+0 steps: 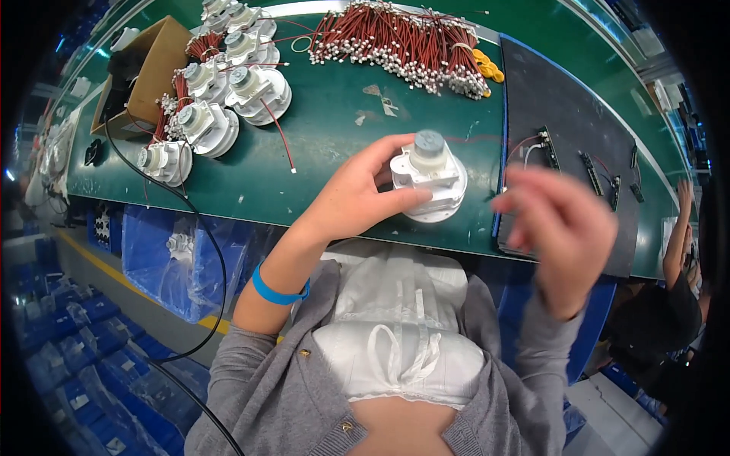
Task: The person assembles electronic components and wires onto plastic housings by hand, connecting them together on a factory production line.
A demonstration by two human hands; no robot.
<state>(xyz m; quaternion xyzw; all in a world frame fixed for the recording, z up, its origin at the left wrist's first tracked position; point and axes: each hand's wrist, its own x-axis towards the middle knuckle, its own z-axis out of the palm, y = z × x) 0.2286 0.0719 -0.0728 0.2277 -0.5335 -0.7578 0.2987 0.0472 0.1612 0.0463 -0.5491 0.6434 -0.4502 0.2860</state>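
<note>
My left hand (361, 186) is closed round the side of a round white plastic housing (435, 182) with a grey cap on top. The housing is upright at the near edge of the green table. A thin red wire (475, 140) runs from it to the right, blurred. My right hand (563, 220) is raised to the right of the housing, over the near edge of a dark mat (525, 91). Motion smears its fingers, which look bent, and whether anything is between them cannot be made out. Circuit boards (549, 148) with wires lie on the mat beyond it.
Several similar white housings (258, 95) stand at the far left, some with red wires. A cardboard box (156, 80) is beside them. Bundled red wires (403, 45) with white connectors lie at the back. A black cable (217, 251) hangs at left, past a blue bin (163, 262).
</note>
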